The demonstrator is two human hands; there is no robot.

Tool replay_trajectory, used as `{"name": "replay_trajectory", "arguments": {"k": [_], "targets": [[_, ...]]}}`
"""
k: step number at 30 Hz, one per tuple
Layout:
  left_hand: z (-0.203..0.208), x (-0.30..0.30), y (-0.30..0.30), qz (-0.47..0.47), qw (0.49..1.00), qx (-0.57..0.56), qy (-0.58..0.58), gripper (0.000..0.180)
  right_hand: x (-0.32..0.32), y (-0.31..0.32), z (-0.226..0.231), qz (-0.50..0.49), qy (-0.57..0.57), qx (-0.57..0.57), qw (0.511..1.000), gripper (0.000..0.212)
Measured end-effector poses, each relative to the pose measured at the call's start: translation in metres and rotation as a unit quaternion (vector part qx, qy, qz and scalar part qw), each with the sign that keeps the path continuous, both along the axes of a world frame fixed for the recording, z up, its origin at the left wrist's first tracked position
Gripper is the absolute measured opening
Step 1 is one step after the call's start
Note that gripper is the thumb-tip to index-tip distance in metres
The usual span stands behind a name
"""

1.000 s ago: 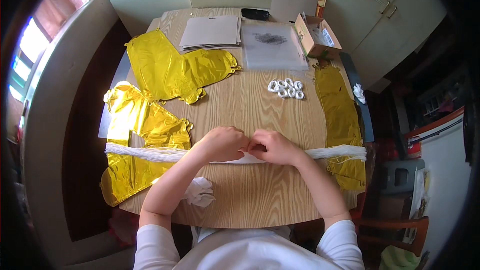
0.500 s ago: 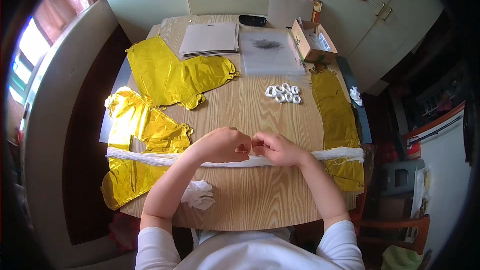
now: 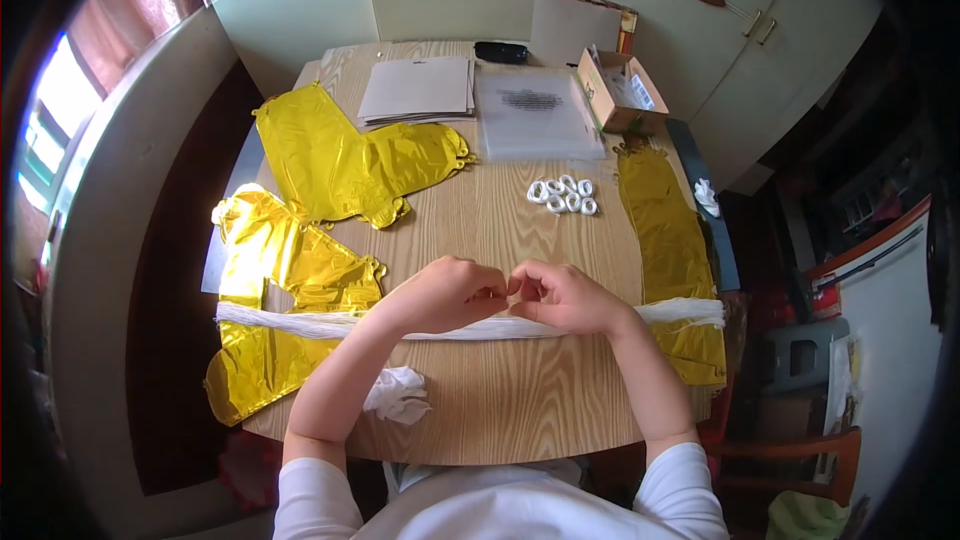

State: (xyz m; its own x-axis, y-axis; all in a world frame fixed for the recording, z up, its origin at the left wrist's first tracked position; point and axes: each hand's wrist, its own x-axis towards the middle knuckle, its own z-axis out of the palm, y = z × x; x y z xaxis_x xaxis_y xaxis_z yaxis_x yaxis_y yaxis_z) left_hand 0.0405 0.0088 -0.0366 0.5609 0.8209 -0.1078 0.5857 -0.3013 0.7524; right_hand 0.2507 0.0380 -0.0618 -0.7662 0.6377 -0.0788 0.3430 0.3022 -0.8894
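My left hand [image 3: 447, 295] and my right hand [image 3: 566, 298] meet fingertip to fingertip over the middle of the table. The left fingers are curled in, and whatever they pinch is too small to make out. My right thumb and forefinger form a loop next to the left fingertips; any thin thing between them cannot be made out. Beneath both hands a long bundle of white strings [image 3: 300, 320] stretches sideways across the table, partly hidden by my hands and left forearm. A crumpled white bundle [image 3: 399, 395] lies beside my left forearm.
Yellow foil balloons [image 3: 330, 155], flat, cover the table's left, with another yellow foil sheet [image 3: 665, 230] at the right. Several small white rolls [image 3: 562, 195] sit beyond my right hand. Grey boards [image 3: 418, 88], clear plastic sheets [image 3: 540, 120] and an open box [image 3: 620, 90] occupy the far side.
My right hand has shifted slightly right, and its thumb and forefinger now show a wider loop. The left hand stays nearly in place. The whole view has tilted a little.
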Motion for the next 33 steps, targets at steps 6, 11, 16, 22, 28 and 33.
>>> {"name": "replay_trajectory", "arguments": {"k": [6,11,16,22,28,33], "targets": [[0.007,0.002,0.003,0.022,0.975,0.084,-0.202,0.011,-0.004,0.008,0.016,0.018,0.024,0.021,0.999,0.028],[0.014,0.013,0.009,0.025,0.950,0.077,-0.302,0.011,-0.023,0.010,0.026,0.041,0.222,-0.084,0.971,0.026],[0.018,0.000,0.004,0.067,0.865,-0.156,-0.472,0.012,-0.014,0.017,0.008,0.080,0.260,-0.190,0.943,0.027],[0.026,-0.007,0.003,0.114,0.702,-0.255,-0.655,0.013,-0.013,0.021,-0.009,0.054,0.234,-0.199,0.950,0.030],[0.011,-0.010,0.019,0.222,0.915,0.286,-0.179,0.012,-0.018,-0.002,0.015,-0.014,0.246,-0.004,0.969,0.025],[0.015,-0.009,0.011,0.088,0.946,0.040,-0.310,0.014,0.001,0.012,0.027,-0.129,0.323,0.030,0.937,0.025]]}}
